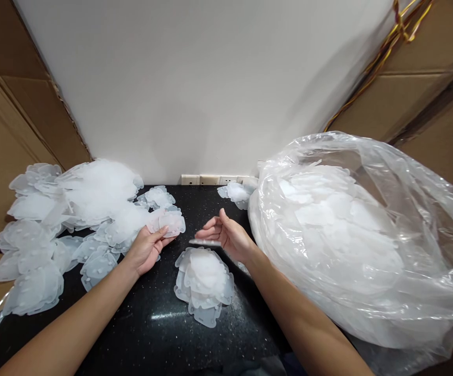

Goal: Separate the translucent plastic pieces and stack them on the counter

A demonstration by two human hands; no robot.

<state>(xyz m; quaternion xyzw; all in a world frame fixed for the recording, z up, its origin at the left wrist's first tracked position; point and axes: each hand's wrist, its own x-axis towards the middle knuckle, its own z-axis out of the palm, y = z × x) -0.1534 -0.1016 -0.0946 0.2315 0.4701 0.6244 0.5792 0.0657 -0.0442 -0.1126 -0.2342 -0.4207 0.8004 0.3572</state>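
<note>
Across the black surface (140, 334), a clear bag (426, 295) of translucent pieces covers the right edge. A loose heap (96, 193) spreads along the left edge. A smaller pile (205, 279) lies midway, towards the near edge. The left hand (148, 250) pinches flat pieces (174, 222); the right hand (234, 237) is half open, a thin piece (205, 242) by its fingers, grip unclear.

Held pieces (174, 223) and a loose pile (206, 277), all translucent white
Thin and round-cornered, the held pieces overlap, pinched in the left hand (146, 251). Another piece (205, 242) shows edge-on, nearly level, just at the right hand (234, 236). The pile lies below that, flat and unevenly fanned, jutting toward the near side.
</note>
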